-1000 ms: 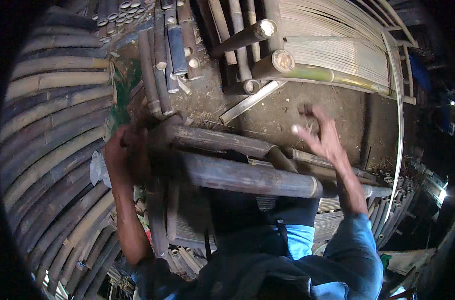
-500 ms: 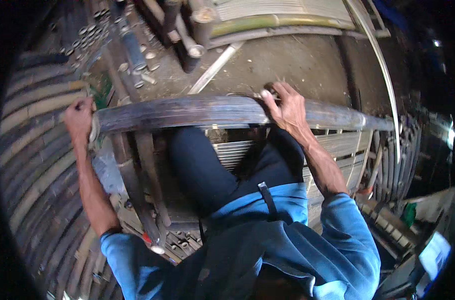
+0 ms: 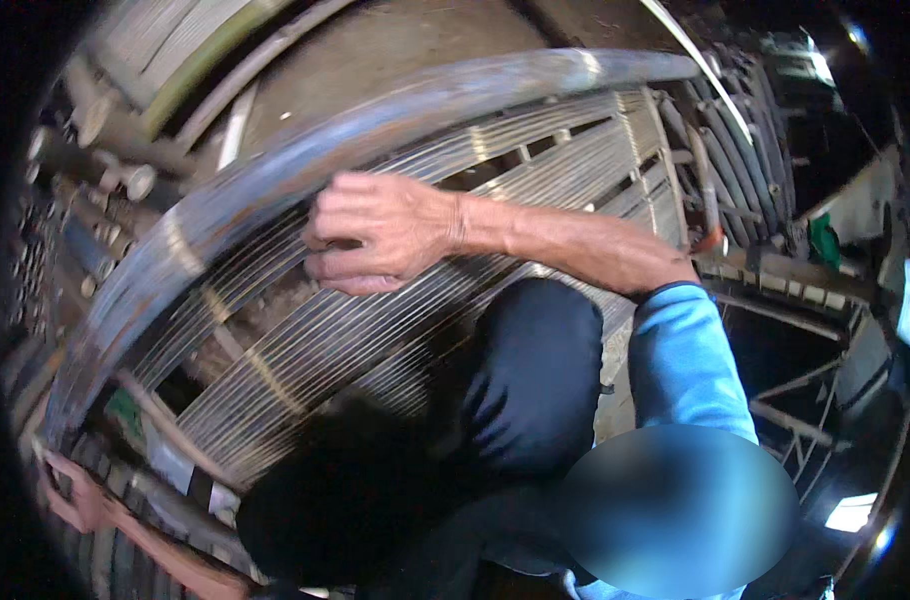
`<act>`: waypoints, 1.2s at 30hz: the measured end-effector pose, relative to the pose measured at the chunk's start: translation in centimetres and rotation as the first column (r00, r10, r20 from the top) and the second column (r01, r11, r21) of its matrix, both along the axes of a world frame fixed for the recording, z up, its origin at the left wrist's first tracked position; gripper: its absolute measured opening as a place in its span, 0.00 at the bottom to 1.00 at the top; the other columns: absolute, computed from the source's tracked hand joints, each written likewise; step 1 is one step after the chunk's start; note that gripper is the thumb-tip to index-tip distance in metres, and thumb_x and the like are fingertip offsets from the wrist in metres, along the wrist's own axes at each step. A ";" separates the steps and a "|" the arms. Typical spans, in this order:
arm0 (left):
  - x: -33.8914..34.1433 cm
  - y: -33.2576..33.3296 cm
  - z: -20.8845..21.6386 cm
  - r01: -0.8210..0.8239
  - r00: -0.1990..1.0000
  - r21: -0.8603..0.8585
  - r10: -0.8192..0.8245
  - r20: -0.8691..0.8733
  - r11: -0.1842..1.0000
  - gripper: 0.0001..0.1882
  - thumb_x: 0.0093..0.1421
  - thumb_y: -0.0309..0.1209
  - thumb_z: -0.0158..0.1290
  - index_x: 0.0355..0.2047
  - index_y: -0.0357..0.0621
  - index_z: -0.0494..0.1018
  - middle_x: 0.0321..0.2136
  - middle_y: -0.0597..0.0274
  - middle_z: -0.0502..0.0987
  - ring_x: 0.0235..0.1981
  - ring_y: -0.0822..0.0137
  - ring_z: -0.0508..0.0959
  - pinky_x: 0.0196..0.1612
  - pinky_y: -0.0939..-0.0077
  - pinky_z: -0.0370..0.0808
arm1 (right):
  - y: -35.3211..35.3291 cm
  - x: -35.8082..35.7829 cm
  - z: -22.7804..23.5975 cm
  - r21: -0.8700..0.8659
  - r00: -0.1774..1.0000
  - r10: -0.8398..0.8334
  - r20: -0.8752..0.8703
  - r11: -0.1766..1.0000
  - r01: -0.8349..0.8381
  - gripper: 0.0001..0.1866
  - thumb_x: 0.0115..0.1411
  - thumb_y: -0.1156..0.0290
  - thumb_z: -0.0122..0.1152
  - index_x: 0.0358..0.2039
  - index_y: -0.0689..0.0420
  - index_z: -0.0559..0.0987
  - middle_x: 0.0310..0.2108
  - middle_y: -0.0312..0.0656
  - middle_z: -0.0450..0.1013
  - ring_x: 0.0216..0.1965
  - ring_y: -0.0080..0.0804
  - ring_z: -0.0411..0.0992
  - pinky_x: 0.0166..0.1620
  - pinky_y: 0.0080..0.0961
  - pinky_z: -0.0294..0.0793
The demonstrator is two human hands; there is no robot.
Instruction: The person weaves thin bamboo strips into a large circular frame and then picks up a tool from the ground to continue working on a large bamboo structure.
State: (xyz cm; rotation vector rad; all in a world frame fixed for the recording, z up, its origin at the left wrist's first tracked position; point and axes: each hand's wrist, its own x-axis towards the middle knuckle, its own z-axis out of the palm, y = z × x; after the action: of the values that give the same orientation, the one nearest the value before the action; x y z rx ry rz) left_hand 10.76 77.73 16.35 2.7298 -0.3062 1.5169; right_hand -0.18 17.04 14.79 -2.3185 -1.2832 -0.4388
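Note:
A long, dark bamboo pole (image 3: 305, 160) arcs across in front of me, with pale rings at its joints. At its near left end is my left hand (image 3: 77, 497), its fingers curled beside the pole's tip; what they hold is too blurred to name. My right hand (image 3: 380, 235) is closed, knuckles up, just on my side of the pole. Its fingertips are turned under, so anything in them is hidden. Below that hand lies a rack of thin pale bamboo slats (image 3: 255, 400), tied with cross strips.
Several cut bamboo pieces (image 3: 105, 130) stand and lie at the far left. More dark poles (image 3: 740, 150) are stacked at the right, behind a thin pale strip (image 3: 710, 75). A green bamboo (image 3: 215, 50) edges a slatted panel at the back. My dark-trousered knee (image 3: 535, 370) is near the rack.
My view has swung right and tilted. My right hand has come off the pole toward me, over the slats. The left hand has stayed by the pole's left end, now low at the view's edge.

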 end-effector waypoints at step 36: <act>-29.0 -15.1 -12.1 -0.364 0.653 -0.314 0.000 -0.758 0.877 0.27 0.57 0.37 0.64 0.52 0.34 0.72 0.44 0.42 0.75 0.49 0.42 0.72 0.55 0.49 0.71 | 5.1 -6.9 -13.8 -0.351 0.652 -0.529 -0.544 0.849 0.396 0.44 0.58 0.34 0.65 0.55 0.64 0.74 0.43 0.64 0.79 0.40 0.65 0.81 0.42 0.55 0.80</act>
State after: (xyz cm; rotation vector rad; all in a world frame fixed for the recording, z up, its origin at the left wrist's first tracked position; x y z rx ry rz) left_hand -18.22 62.67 4.21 2.7328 0.3204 0.2725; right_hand -7.08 22.16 0.96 -2.6216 -0.4036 0.3363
